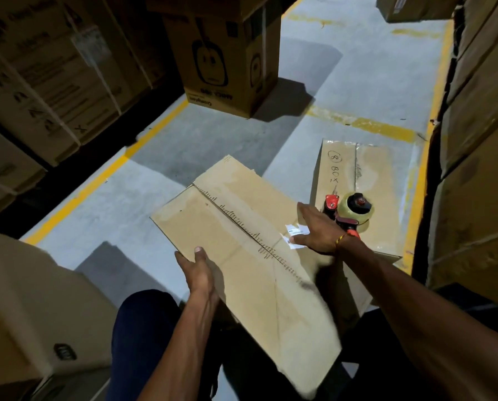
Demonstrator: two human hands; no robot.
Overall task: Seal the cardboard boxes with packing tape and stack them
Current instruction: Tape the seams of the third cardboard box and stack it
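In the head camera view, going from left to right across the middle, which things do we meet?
Left hand → held cardboard box → right hand → tape dispenser → stacked boxes by the right wall.

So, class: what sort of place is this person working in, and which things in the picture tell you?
Most likely a warehouse or stockroom: tall stacks of strapped cartons line both sides, yellow lane lines mark the concrete floor, and a tape dispenser rests on a sealed box.
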